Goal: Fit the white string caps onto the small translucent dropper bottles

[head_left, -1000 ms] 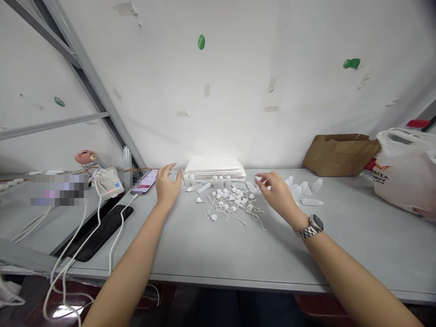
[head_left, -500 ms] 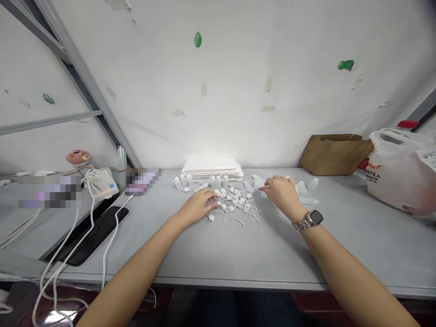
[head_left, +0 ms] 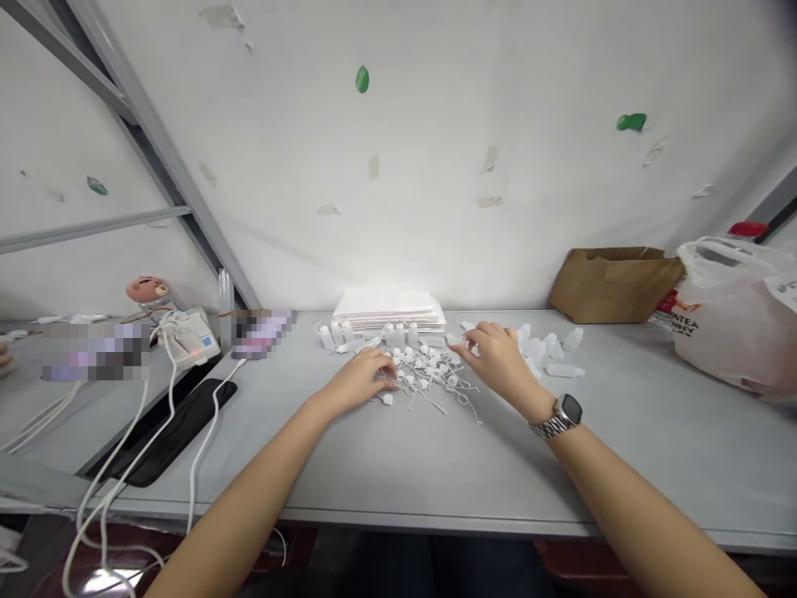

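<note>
A loose heap of small white caps with string-like tails (head_left: 427,365) lies in the middle of the grey table. At its left edge rests my left hand (head_left: 361,378), fingers curved, with thumb and forefinger apart. My right hand (head_left: 501,357) hovers over the heap's right side, its thumb and finger drawn together; whatever is between them is hard to make out. Past that hand lie several translucent small plastic bottles (head_left: 553,345), one on its side (head_left: 564,370). Capped bottles (head_left: 399,334) stand in a row behind the heap, and others (head_left: 327,336) stand to their left.
Behind the bottles is a white stack of flat sheets (head_left: 386,309). To the right stand a brown paper bag (head_left: 613,286) and a white plastic bag (head_left: 728,324). Left are a phone (head_left: 265,332), a power strip (head_left: 187,340), a black pouch (head_left: 174,432) and cables. Another person's fingers (head_left: 5,359) show at far left.
My right hand has moved left, from the loose bottles to the heap of caps. My left hand stays almost in place. Another person's fingers have come into view at the left edge.
</note>
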### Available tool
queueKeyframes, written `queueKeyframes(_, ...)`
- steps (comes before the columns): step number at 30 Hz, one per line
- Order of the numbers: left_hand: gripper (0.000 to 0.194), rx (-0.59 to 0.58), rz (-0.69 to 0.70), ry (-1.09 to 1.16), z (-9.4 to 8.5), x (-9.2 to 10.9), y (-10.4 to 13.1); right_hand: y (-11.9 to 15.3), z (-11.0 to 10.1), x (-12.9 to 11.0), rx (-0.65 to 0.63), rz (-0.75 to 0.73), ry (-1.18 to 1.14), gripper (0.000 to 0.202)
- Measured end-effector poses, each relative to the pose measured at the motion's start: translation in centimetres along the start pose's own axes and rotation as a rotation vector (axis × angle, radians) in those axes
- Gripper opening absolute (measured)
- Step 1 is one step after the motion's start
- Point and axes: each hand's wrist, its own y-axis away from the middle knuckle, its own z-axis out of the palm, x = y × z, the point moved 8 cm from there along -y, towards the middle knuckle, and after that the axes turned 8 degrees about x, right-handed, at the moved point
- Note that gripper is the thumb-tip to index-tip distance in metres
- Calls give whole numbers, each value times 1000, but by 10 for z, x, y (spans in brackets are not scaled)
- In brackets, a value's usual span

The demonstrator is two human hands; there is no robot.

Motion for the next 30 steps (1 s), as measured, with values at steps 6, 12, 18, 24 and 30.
queueKeyframes(6,15,43,32,-33,-1,6,-1,11,22,-22,-186,-2,-266,22)
queueKeyframes(12,13,196,-119,143,-13,-5,-4,13,21,-31,-152,9,-399,19)
queueKeyframes(18,22,327,-375,765,-16,-18,-4,20,23,-27,-254,391,-855,25)
queueKeyframes(24,27,251,-489,1108,3,-1,1,21,22,-42,-322,394,-1046,26)
queueKeyframes(30,24,247,-491,1079,7,10,4,26,26,-53,-416,250,-929,35)
